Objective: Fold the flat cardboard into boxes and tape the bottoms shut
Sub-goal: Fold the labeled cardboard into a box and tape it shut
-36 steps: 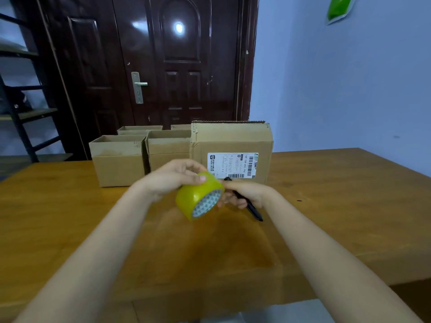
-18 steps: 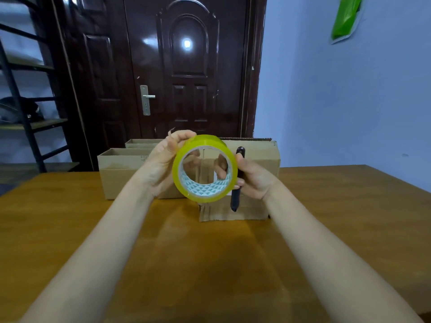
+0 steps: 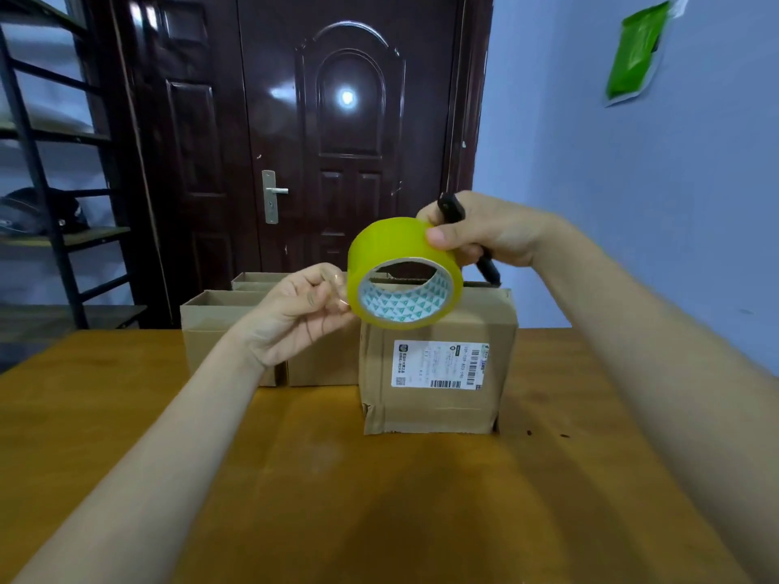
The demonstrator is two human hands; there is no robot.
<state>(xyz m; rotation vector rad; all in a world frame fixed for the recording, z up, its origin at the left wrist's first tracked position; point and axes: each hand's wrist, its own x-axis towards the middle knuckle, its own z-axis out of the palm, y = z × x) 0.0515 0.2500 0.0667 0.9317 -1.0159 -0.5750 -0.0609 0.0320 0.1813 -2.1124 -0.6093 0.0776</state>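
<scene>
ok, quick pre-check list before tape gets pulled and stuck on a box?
1. Tape roll held by right hand: ok.
2. Left hand pinches the free tape end: ok, a clear strip shows at the fingertips.
3. Black pen also in the right hand, may hinder: not ok.
4. Labelled box bottom up for taping: cannot tell.
5. Table space in front: ok.

wooden table (image 3: pixel 126 436) bears labelled box (image 3: pixel 438 373) beside open boxes (image 3: pixel 219 326).
</scene>
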